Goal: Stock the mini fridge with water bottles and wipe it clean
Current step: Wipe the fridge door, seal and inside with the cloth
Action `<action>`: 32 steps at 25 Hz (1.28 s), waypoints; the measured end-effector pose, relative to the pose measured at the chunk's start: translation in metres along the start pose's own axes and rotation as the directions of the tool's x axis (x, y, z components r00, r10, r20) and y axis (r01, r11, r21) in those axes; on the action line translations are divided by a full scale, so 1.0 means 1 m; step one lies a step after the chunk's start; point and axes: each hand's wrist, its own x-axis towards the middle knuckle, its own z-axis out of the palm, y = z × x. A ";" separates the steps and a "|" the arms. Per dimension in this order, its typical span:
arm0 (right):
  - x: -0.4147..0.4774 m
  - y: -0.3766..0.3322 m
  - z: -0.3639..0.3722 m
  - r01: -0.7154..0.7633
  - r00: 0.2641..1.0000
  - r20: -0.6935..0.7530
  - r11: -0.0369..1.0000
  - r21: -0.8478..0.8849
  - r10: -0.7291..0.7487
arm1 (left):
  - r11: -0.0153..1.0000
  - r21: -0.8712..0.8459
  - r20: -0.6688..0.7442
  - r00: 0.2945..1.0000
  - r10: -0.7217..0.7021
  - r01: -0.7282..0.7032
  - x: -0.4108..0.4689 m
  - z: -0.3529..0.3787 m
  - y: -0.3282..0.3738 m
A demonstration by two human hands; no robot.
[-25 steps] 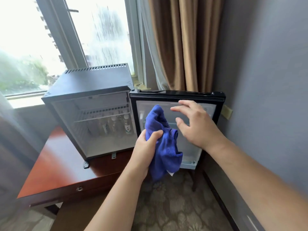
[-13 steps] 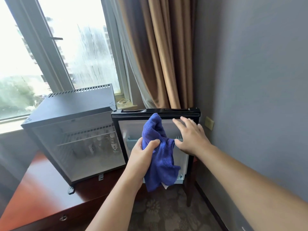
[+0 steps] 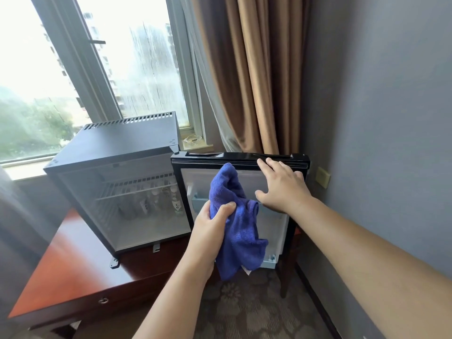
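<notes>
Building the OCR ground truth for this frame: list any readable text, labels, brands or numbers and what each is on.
No text can be read in this frame.
Water bottles in the mini fridge: labels with dark marks, too blurred to read.
Fridge door: no lettering visible.
Blue cloth: a white tag at its lower edge, nothing readable on it.
Wall plate: blank.

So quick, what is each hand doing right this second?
Left hand: closed, grip on the blue cloth.
Right hand: open, holding nothing, fingers spread at the top edge of the fridge door.
</notes>
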 end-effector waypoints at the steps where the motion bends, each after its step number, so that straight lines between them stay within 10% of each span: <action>1: -0.008 -0.001 0.001 0.013 1.000 0.000 1.000 -0.016 -0.013 | 1.000 -0.015 -0.001 1.000 -0.002 0.002 -0.004 -0.001 -0.001; 12: -0.114 -0.091 -0.027 0.278 0.957 -0.057 0.955 -0.106 -0.285 | 0.958 -0.282 -0.082 0.994 -0.076 0.050 -0.052 -0.065 -0.005; 20: -0.114 -0.123 -0.028 0.156 0.979 0.036 0.845 0.511 -0.202 | 0.919 0.180 -0.145 0.915 0.377 -0.351 -0.053 -0.135 0.070; 27: -0.110 -0.192 0.007 0.168 0.977 -0.025 0.698 0.696 -0.210 | 0.982 -0.175 -0.099 0.993 0.056 -0.073 -0.072 -0.199 0.082; 32: -0.098 -0.260 0.030 0.109 0.984 0.001 0.600 0.793 -0.180 | 0.992 -0.109 -0.203 0.979 0.037 -0.060 -0.075 -0.275 0.083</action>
